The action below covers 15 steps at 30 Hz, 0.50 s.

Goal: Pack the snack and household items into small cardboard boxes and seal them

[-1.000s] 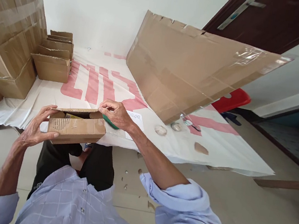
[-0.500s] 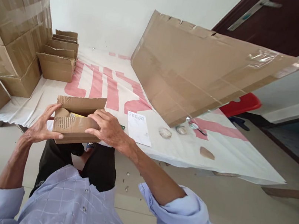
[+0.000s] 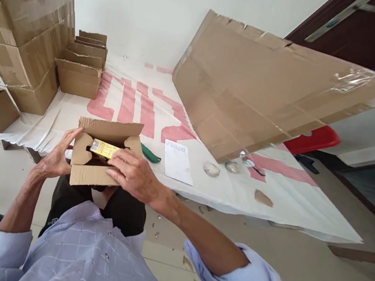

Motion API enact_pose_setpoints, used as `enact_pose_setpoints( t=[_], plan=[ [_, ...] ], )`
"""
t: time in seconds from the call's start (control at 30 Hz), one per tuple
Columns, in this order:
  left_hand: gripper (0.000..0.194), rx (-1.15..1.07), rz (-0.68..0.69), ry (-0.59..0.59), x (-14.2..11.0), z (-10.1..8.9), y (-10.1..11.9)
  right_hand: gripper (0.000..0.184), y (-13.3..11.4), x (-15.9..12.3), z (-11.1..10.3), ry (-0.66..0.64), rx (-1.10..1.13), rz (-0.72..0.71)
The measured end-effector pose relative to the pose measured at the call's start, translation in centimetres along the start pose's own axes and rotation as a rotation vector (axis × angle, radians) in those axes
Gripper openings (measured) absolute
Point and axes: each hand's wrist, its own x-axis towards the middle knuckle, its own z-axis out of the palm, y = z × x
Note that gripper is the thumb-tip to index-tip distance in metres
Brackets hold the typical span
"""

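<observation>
A small cardboard box (image 3: 88, 176) with its flaps lifted is tilted toward me at the table's front edge. Inside lies a small yellow carton (image 3: 103, 148) with a barcode and dark print; its right end is covered by my fingers. My left hand (image 3: 56, 156) grips the box's left side, fingers behind and thumb low in front. Over the opening, my right hand (image 3: 135, 175) has its fingers curled on the yellow carton's right end, with the thumb near the front flap. Just right of the box sits a green-handled tool (image 3: 150, 154), partly hidden.
Taped cartons (image 3: 27, 8) are stacked at left, beside a row of open small boxes (image 3: 79, 78). A large cardboard sheet (image 3: 251, 89) leans across the table's right. Paper (image 3: 177, 161), tape rolls (image 3: 211, 169), glasses (image 3: 249, 163) and a cardboard scrap (image 3: 263, 198) lie on the cloth.
The box's flaps have opened out and it has tipped toward me, showing the yellow carton. My right hand has moved from the box's back right corner to its opening.
</observation>
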Motion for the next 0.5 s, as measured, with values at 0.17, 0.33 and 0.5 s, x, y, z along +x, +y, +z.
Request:
enact_pose_setpoints(
  t=[0.17, 0.33, 0.5],
  plan=[
    [0.119, -0.009, -0.002, -0.001, 0.1, 0.0, 0.1, 0.038, 2.3, 4.3, 0.3, -0.362, -0.216, 0.194],
    [0.116, -0.054, -0.028, 0.013, 0.0, 0.2, -0.5, 0.035, 2.6, 6.0, -0.5, -0.5, -0.242, 0.218],
    [0.122, -0.149, -0.053, 0.063, 1.2, -0.1, -3.0, 0.043, 3.4, 5.6, -5.5, -0.036, 0.185, 0.385]
  ],
)
